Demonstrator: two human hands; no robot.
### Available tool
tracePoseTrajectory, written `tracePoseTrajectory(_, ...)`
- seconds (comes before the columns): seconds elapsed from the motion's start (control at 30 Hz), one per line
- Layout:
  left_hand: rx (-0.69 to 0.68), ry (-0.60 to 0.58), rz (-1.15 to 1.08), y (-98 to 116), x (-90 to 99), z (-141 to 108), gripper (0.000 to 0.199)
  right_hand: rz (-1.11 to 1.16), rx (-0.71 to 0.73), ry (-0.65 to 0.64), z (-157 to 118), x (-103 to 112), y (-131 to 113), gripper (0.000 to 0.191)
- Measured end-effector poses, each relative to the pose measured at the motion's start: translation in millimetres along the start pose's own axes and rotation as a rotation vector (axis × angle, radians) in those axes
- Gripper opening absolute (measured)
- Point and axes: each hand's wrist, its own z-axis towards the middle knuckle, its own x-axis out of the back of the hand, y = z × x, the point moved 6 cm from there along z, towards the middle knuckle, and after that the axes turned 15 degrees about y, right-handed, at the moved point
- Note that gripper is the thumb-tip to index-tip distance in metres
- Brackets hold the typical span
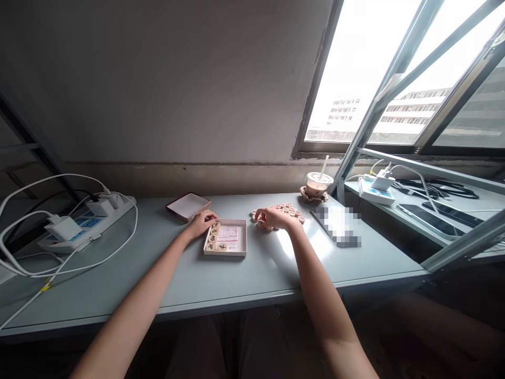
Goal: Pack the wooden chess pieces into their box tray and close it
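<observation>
Bare forearms [134, 310] reach in from the near edge over a grey surface [189, 289]. At the far left corner of an open box [225, 253], the left hand [201, 225] lies against the wall, its grip loosely curled; whether it pinches anything cannot be told. Inside, 5 round pieces [213, 239] with dark characters line the left side and near left corner, beside a red-lined paper [229, 236]. Right of the box, the right hand [273, 216] bends over the near left part of a piece cluster [290, 210]; its grip looks narrow, but I cannot tell if it holds 1. Farther left sits a box lid [187, 205]. A lidded cup [316, 187] stands far right, a power strip [89, 223] at left.
</observation>
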Motion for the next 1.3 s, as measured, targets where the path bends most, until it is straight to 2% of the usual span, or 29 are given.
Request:
tracePoseTrajectory(0.2, 0.008, -0.004, -0.001, -1, -0.9, 1, 0.023, -0.096, 0.082, 0.097, 8, -1, 3, 0.022)
tracePoseTrajectory(0.3, -0.005, -0.008, -0.002, 0, -0.9, 1, 0.021, -0.042, 0.072, 0.084, 7, -1, -3, 0.020)
tracePoseTrajectory(0.4, -0.003, -0.006, 0.000, 0, -0.5, 1, 0.021, 0.103, 0.160, 0.051, 5, -4, -29, 0.018)
tracePoseTrajectory(0.53, -0.013, 0.003, 0.014, -1, -0.2, 2, 0.022, 0.307, 0.449, -0.090, -5, -27, -83, 0.023)
tracePoseTrajectory(0.6, -0.020, 0.001, 0.018, -1, -0.3, 2, 0.022, 0.322, 0.511, -0.150, -9, -44, -100, 0.025)
tracePoseTrajectory(0.7, -0.034, 0.010, 0.022, 1, 0.7, 2, 0.022, 0.236, 0.544, -0.105, -8, -58, -110, 0.021)
tracePoseTrajectory(0.8, -0.033, 0.005, 0.024, 2, 0.8, 1, 0.023, 0.206, 0.555, -0.067, -6, -54, -106, 0.017)
tracePoseTrajectory(0.87, -0.022, -0.005, 0.025, 1, 0.3, 1, 0.023, 0.223, 0.524, -0.043, -5, -39, -97, 0.019)
tracePoseTrajectory(1.0, 0.000, -0.009, 0.020, 1, -0.1, 0, 0.023, 0.139, 0.360, 0.090, -5, 3, -67, 0.022)
tracePoseTrajectory(1.07, -0.003, -0.008, 0.015, 2, 0.1, 0, 0.023, 0.091, 0.232, 0.081, -8, 15, -49, 0.026)
tracePoseTrajectory(1.17, 0.004, -0.004, 0.017, 1, 0.6, 0, 0.023, 0.080, 0.072, -0.035, -13, 16, -29, 0.031)
tracePoseTrajectory(1.3, 0.013, -0.005, 0.019, -1, -0.4, 1, 0.022, 0.090, 0.025, -0.069, -11, 10, -20, 0.033)
